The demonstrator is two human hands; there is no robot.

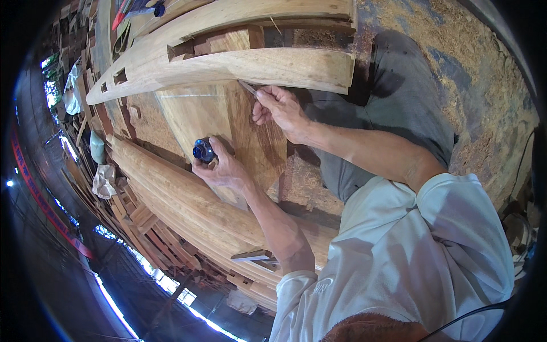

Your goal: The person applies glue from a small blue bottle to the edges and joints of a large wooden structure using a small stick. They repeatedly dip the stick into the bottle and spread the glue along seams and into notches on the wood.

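Observation:
My left hand is curled round a small dark blue rounded thing that looks like a bottle with a shiny blue top; its exact kind is unclear. It sits over a broad pale wooden board. Higher up, my right hand pinches a slim pointed tool, too small to name surely. The tool's tip meets the lower edge of a long curved wooden beam, close to where the board meets that beam. Square mortises are cut through the beam's left part.
A second curved beam lies beyond the first, with a wood block between them. Long planks are stacked on the near left, a wooden-framed tool on them. Sawdust covers the floor at right. My grey-trousered leg is beside the beam.

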